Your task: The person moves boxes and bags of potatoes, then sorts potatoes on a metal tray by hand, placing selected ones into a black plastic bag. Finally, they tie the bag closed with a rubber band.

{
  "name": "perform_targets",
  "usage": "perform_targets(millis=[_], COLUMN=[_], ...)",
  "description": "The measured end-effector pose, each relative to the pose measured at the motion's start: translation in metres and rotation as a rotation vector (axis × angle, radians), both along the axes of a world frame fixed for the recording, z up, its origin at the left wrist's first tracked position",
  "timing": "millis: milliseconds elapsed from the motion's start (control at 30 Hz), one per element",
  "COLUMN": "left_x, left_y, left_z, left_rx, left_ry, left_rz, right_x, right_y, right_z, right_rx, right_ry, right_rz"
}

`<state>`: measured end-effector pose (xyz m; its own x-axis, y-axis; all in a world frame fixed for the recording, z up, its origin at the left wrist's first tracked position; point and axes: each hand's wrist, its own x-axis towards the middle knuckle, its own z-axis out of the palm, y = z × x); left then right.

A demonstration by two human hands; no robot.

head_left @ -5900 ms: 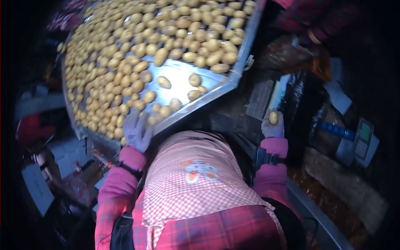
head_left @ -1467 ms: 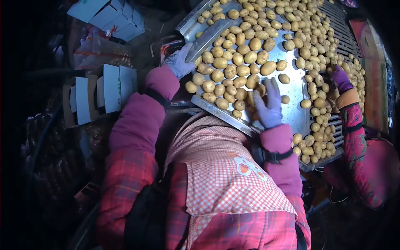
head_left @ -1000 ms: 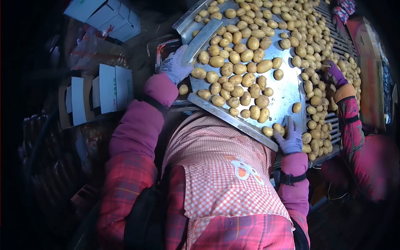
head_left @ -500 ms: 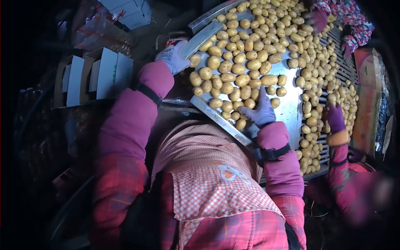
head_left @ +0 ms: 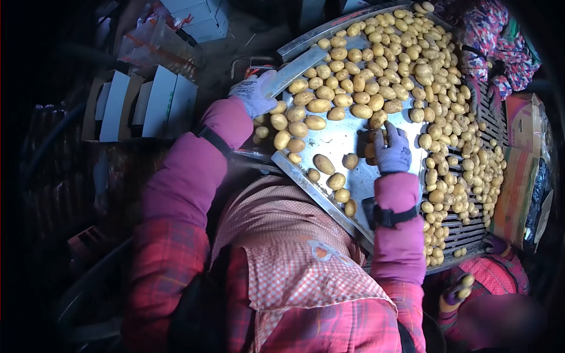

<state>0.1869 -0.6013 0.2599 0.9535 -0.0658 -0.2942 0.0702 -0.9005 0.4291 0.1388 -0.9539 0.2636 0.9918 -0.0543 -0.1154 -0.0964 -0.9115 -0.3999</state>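
My left hand (head_left: 254, 95), in a pale glove, is closed on the end of the metal side rail (head_left: 297, 69) at the tray's left. Potatoes lie just below and right of its fingers, some in the gap at the chute mouth. My right hand (head_left: 393, 152), also gloved, is over the metal tray (head_left: 329, 141) with fingers apart and bent downward. It touches potatoes (head_left: 369, 151) beside its thumb, partly hidden by the hand. A potato (head_left: 378, 120) lies just beyond its fingertips. Loose potatoes (head_left: 323, 164) are scattered along the tray's near edge.
Many potatoes cover the slatted rack (head_left: 465, 232) on the right. One co-worker's patterned sleeve (head_left: 484, 29) is at upper right; another co-worker's gloved hand (head_left: 458, 292) holds potatoes at lower right. Open cartons (head_left: 156, 106) stand left, and a cardboard box (head_left: 518, 170) stands right.
My right hand has shifted right and slightly up the tray, exposing bare metal where potatoes lay. Potatoes now sit below my left hand. The lower-right co-worker's hand has left the rack with potatoes.
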Motion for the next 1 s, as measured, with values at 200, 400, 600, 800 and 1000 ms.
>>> perform_targets(millis=[200,400,600,800,1000], left_x=[-0.014,-0.023,-0.027,-0.044,-0.049], left_y=[0.000,-0.004,-0.011,-0.011,-0.015], left_z=[-0.023,-0.038,-0.049,-0.041,-0.041], left_rx=[-0.117,-0.354,-0.582,-0.716,-0.635], left_ry=[-0.033,-0.002,-0.106,0.067,-0.156], left_rz=[0.019,0.075,0.096,0.194,0.103], right_x=[0.031,0.011,0.011,0.007,0.015], right_y=[-0.015,-0.005,0.031,0.028,0.024], right_z=[-0.025,0.012,-0.005,-0.020,-0.002], right_rx=[-0.369,-0.356,-0.215,-0.250,-0.239], right_ry=[0.300,0.499,-0.109,0.101,0.161], right_rz=[0.142,0.084,0.526,0.465,0.350])
